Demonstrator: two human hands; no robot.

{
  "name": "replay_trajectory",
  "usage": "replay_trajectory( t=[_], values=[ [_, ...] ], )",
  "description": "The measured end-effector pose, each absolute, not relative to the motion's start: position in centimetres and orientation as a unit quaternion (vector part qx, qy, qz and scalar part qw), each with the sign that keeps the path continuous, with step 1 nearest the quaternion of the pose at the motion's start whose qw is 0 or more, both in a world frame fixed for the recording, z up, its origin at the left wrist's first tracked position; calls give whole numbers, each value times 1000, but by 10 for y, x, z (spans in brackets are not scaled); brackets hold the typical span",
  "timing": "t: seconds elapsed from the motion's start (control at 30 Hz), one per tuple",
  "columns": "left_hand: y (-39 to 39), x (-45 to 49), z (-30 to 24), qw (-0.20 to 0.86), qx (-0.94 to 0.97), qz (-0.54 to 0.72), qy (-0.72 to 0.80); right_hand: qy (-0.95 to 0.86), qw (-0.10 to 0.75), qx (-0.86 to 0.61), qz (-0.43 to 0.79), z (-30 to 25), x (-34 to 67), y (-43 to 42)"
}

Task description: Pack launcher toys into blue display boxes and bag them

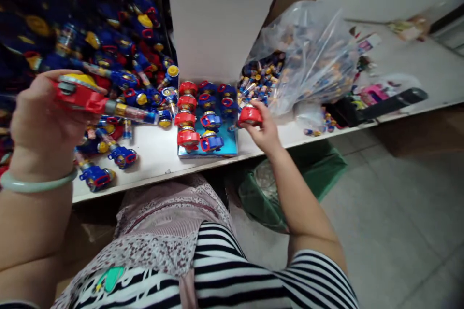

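Note:
My left hand is raised at the left, wrapped round a red toy with a yellow cap and a clear candy-filled tube pointing right. In my right hand, just right of the display box, a second red toy is pinched between thumb and fingers. Between the hands stands the display box with a blue floor. Its left column holds several red toys; blue toys fill parts of the middle and right columns.
A big heap of blue and red toys covers the left. Several loose ones lie near the table edge. Right of the box, a clear plastic bag holds many small candy tubes. A green bag hangs below the edge.

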State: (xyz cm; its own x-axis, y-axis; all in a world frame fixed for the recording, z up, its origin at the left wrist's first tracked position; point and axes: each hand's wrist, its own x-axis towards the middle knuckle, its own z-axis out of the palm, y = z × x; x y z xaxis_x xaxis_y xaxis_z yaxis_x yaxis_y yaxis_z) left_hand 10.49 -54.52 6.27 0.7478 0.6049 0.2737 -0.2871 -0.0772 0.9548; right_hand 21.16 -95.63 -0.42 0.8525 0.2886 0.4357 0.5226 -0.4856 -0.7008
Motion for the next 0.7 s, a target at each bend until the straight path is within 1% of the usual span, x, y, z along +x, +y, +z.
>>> replay_trajectory(
  t=[0.07,0.13,0.3,0.37,0.43,0.47,0.53,0.63,0.7],
  values=[
    [-575,120,67,702,645,296,55,-231,450,-856,-105,-25,214,-952],
    [-594,130,67,719,639,273,21,-249,439,-859,-81,-31,216,-950],
    [-612,141,65,709,661,246,2,-358,345,-868,1,-26,225,-951],
    [-618,145,65,706,669,230,7,-360,297,-885,2,-23,224,-949],
    [-631,149,68,705,678,206,6,-350,267,-897,-42,-12,217,-944],
    [-641,151,70,700,688,191,-4,-348,269,-895,-69,-3,212,-941],
    [-667,155,75,674,721,154,-51,-349,310,-878,-104,21,197,-934],
    [-703,159,81,600,778,82,-165,-368,371,-846,-105,55,176,-927],
    [-711,160,79,552,797,53,-238,-367,390,-837,-114,61,167,-933]
  ],
)
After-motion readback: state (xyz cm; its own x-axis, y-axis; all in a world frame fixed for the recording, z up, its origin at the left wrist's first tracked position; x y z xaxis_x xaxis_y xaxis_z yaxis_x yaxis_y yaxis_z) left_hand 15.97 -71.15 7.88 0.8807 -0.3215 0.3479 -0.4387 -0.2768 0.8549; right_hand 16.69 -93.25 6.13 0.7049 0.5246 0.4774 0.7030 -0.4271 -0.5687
